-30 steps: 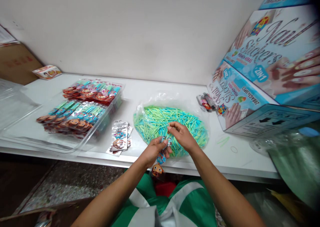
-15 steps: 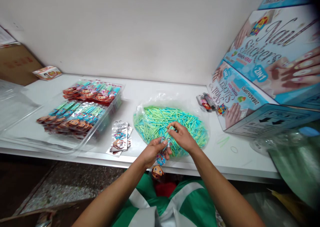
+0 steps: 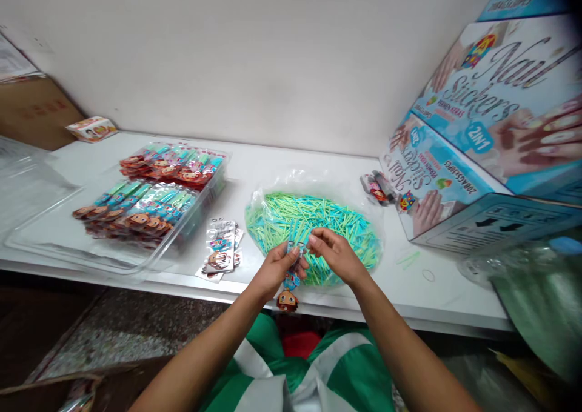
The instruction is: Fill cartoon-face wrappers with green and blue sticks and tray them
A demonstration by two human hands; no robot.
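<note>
Over the front of the plastic bag (image 3: 313,176) of green and blue sticks (image 3: 318,218), my left hand (image 3: 278,271) is closed round a small clear printed pouch (image 3: 288,300). The pouch hangs down from my fingers, its brown cartoon face at the bottom and its top edge upward. Just right of that top edge, my right hand (image 3: 335,254) has its fingers curled in toward the thumb. Whether anything is between those fingertips I cannot make out. A small stack of flat printed pouches (image 3: 220,248) lies left of my left hand.
A clear plastic tray (image 3: 157,257) at left holds rows of filled pouches (image 3: 150,209). Large Nail Stickers boxes (image 3: 482,97) stand at right, with small dark packets (image 3: 377,188) beside them. Loose sticks (image 3: 409,259) and a rubber band (image 3: 428,275) lie on the table (image 3: 395,291).
My right hand has moved slightly right and down, away from the pouch's top. My left hand still holds the pouch, which hangs a little higher. The view has shifted slightly.
</note>
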